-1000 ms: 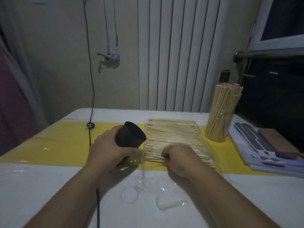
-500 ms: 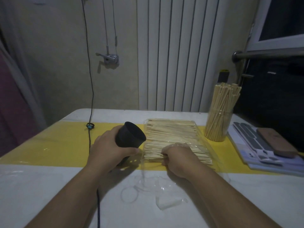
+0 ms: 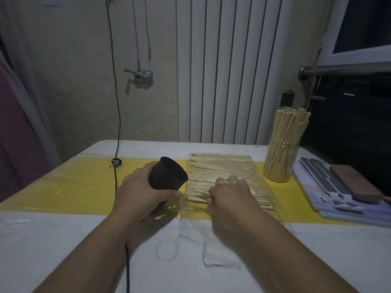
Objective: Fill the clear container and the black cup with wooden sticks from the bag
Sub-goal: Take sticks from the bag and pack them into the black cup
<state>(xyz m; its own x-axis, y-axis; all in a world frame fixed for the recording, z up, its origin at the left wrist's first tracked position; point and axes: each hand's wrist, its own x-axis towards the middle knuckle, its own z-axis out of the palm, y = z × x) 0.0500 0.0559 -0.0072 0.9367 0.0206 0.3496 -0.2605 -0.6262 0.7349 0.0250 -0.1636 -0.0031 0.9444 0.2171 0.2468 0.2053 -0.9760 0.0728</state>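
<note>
The left hand (image 3: 140,191) is wrapped round the black cup (image 3: 168,176), fingers over the far side and thumb along the near side. It holds the cup tipped on its side above the counter (image 3: 63,240), with the open mouth facing about 2 o'clock, toward the bag. The right hand (image 3: 230,195) is at 3 o'clock from the cup, inside the open near end of the bag (image 3: 262,180). Its fingers are curled down into the pile, and the thumb pinches a bunch of wooden sticks (image 3: 218,168) at their near ends. A sheen of plastic lies across the knuckles.

The counter is white with a yellow band (image 3: 74,187) running across it, and both hands work over that band. The bag lies flat on it, running from the right hand away toward 12 o'clock, with its sticks in a wide, shallow layer. At 2 o'clock from the right hand, just beside the bag's far right corner, the clear container (image 3: 281,163) stands upright, packed with standing sticks (image 3: 289,125) that fan out above its rim. At 3 o'clock, near the counter's right edge, is a stack of flat grey sheets (image 3: 323,182) with a brown block (image 3: 355,182) on top. A black cable (image 3: 116,115) comes down the wall at 11 o'clock, crosses the band and passes under the left forearm. Scraps of clear plastic (image 3: 213,259) lie at 6 o'clock between the forearms.
</note>
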